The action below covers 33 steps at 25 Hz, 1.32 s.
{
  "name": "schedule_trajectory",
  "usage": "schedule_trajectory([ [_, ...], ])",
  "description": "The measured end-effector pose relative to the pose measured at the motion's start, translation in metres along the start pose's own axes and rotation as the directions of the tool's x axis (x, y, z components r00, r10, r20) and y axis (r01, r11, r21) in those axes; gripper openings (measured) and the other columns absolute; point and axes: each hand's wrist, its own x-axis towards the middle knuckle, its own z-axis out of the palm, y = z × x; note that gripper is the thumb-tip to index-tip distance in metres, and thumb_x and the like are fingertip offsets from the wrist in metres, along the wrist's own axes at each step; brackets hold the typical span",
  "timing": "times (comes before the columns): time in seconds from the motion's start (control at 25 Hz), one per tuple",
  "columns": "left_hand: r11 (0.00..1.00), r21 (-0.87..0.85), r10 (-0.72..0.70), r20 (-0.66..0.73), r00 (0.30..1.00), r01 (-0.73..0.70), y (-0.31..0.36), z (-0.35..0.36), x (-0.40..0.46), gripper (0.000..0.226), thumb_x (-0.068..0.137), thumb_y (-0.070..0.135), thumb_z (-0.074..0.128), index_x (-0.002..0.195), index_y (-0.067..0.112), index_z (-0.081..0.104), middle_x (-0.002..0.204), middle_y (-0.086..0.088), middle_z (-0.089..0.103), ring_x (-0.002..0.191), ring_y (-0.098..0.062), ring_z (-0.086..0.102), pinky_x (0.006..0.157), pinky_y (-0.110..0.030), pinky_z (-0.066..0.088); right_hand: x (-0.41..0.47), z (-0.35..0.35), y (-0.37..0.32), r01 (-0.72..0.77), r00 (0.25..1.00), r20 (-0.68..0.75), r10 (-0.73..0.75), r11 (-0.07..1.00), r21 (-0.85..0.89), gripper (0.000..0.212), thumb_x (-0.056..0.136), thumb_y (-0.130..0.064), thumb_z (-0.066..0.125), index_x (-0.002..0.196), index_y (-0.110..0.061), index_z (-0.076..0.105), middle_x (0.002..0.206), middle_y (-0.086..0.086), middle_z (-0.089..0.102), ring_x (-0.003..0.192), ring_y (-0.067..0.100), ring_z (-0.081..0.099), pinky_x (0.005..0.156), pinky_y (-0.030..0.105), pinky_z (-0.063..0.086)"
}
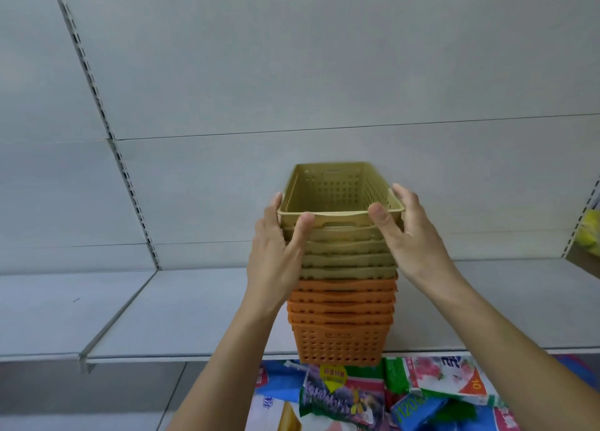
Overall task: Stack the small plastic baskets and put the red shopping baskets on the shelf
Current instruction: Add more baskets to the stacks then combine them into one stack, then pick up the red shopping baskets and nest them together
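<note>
A tall stack of small perforated plastic baskets stands at the front edge of the grey shelf point(194, 310). Several orange baskets point(341, 339) form the bottom, several beige baskets point(347, 258) sit on them. The top beige basket point(337, 190) stands higher than the rest. My left hand point(279, 255) grips the left side of the beige part, thumb on the top basket's front rim. My right hand point(406, 236) grips the right side, thumb on the same rim, fingers behind. No red shopping baskets are in view.
Grey back panels and slotted uprights point(130, 184) rise behind the shelf. Below the shelf edge lie several colourful packets point(357, 398). Something yellow point(591, 232) shows at the far right edge, in the neighbouring bay.
</note>
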Motion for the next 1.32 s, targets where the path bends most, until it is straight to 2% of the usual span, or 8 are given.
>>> schedule_trajectory([
  [0.2, 0.897, 0.248, 0.354, 0.093, 0.931, -0.366, -0.034, 0.012, -0.028, 0.119, 0.066, 0.055, 0.08, 0.148, 0.052, -0.007, 0.162, 0.008, -0.012, 0.145, 0.003, 0.01, 0.1, -0.019, 0.034, -0.026, 0.014, 0.022, 0.407, 0.896, 0.049, -0.441, 0.774, -0.486, 0.108, 0.066, -0.056, 0.075, 0.151, -0.036, 0.012, 0.16, 0.012, 0.003, 0.145, 0.032, 0.014, 0.103, 0.057, 0.037],
  [0.48, 0.87, 0.381, 0.317, 0.054, 0.947, -0.313, -0.037, 0.042, -0.017, 0.125, 0.07, 0.027, 0.083, 0.147, 0.054, -0.011, 0.163, 0.011, -0.019, 0.132, -0.018, 0.047, 0.059, -0.022, 0.047, -0.016, 0.02, 0.033, 0.252, 0.94, -0.037, -0.34, 0.761, -0.598, 0.114, 0.068, -0.03, 0.082, 0.153, -0.028, 0.007, 0.161, 0.015, 0.004, 0.147, 0.037, 0.008, 0.106, 0.065, 0.03],
  [0.56, 0.851, 0.417, 0.331, 0.047, 0.942, -0.32, -0.043, 0.038, -0.022, 0.113, 0.076, 0.03, 0.077, 0.151, 0.046, -0.005, 0.165, 0.007, -0.011, 0.133, -0.021, 0.048, 0.064, -0.03, 0.054, -0.023, 0.025, 0.03, 0.255, 0.933, -0.043, -0.356, 0.743, -0.619, 0.106, 0.071, -0.03, 0.078, 0.154, -0.021, 0.011, 0.161, 0.016, 0.007, 0.147, 0.038, 0.006, 0.109, 0.064, 0.023],
  [0.64, 0.825, 0.472, 0.333, 0.036, 0.942, -0.31, -0.055, 0.025, -0.037, 0.094, 0.083, 0.039, 0.066, 0.154, 0.036, 0.004, 0.166, 0.003, 0.009, 0.144, -0.02, 0.035, 0.094, -0.043, 0.051, -0.04, 0.036, 0.027, 0.293, 0.921, -0.043, -0.387, 0.761, -0.578, 0.092, 0.075, -0.031, 0.073, 0.151, -0.015, 0.025, 0.16, 0.017, 0.013, 0.147, 0.038, 0.011, 0.112, 0.061, 0.02],
  [0.72, 0.838, 0.496, 0.276, -0.027, 0.961, -0.226, -0.074, 0.008, -0.063, 0.076, 0.089, 0.045, 0.057, 0.153, 0.027, 0.02, 0.159, 0.002, 0.032, 0.145, -0.018, 0.032, 0.11, -0.047, 0.038, -0.069, 0.057, 0.026, 0.349, 0.903, -0.049, -0.426, 0.797, -0.493, 0.069, 0.079, -0.028, 0.069, 0.141, -0.013, 0.044, 0.156, 0.017, 0.026, 0.14, 0.038, 0.027, 0.11, 0.056, 0.029],
  [0.84, 0.865, 0.494, 0.163, -0.114, 0.98, -0.086, -0.11, -0.027, -0.108, 0.06, 0.091, 0.046, 0.053, 0.144, 0.021, 0.041, 0.14, -0.001, 0.056, 0.129, -0.022, 0.051, 0.104, -0.044, 0.044, -0.12, 0.103, 0.024, 0.366, 0.925, 0.035, -0.378, 0.865, -0.343, 0.048, 0.082, -0.028, 0.06, 0.129, -0.017, 0.057, 0.146, 0.008, 0.045, 0.122, 0.031, 0.05, 0.092, 0.046, 0.048],
  [1.04, 0.862, 0.492, -0.048, -0.161, 0.986, 0.122, -0.179, -0.109, -0.174, 0.048, 0.091, 0.047, 0.051, 0.131, 0.022, 0.056, 0.123, 0.004, 0.066, 0.112, -0.011, 0.056, 0.094, -0.023, 0.042, -0.179, 0.203, 0.003, 0.34, 0.911, 0.302, -0.279, 0.925, -0.17, 0.045, 0.081, -0.03, 0.049, 0.122, -0.017, 0.061, 0.123, 0.003, 0.065, 0.109, 0.025, 0.063, 0.088, 0.034, 0.048],
  [1.32, 0.76, 0.423, -0.456, -0.194, 0.868, 0.494, -0.286, -0.301, -0.267, 0.046, 0.088, 0.057, 0.043, 0.122, 0.032, 0.061, 0.114, 0.015, 0.07, 0.105, -0.004, 0.064, 0.089, -0.031, 0.05, -0.273, 0.386, -0.109, 0.179, 0.81, 0.578, -0.103, 0.981, -0.076, 0.036, 0.086, -0.026, 0.06, 0.122, -0.027, 0.061, 0.117, -0.005, 0.068, 0.103, 0.021, 0.066, 0.077, 0.032, 0.049],
])
